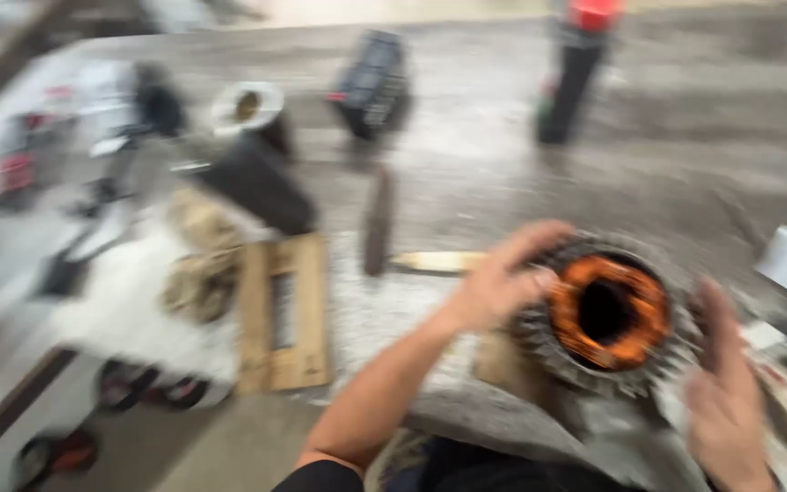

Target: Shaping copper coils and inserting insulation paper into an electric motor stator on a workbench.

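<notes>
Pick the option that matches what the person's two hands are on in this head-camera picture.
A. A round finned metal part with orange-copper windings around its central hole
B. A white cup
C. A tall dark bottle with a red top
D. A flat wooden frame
A: the left hand grips one side and the right hand rests at the other side of the round finned part, whose orange-copper ring surrounds a dark central hole.

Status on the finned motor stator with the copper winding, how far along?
Blurred frame. Done: copper winding looks seated inside the finned stator. In hand: left hand on its rim, right hand at the other side; grip unclear. Left: cannot tell; wooden pallet piece and black canister lie apart.
</notes>
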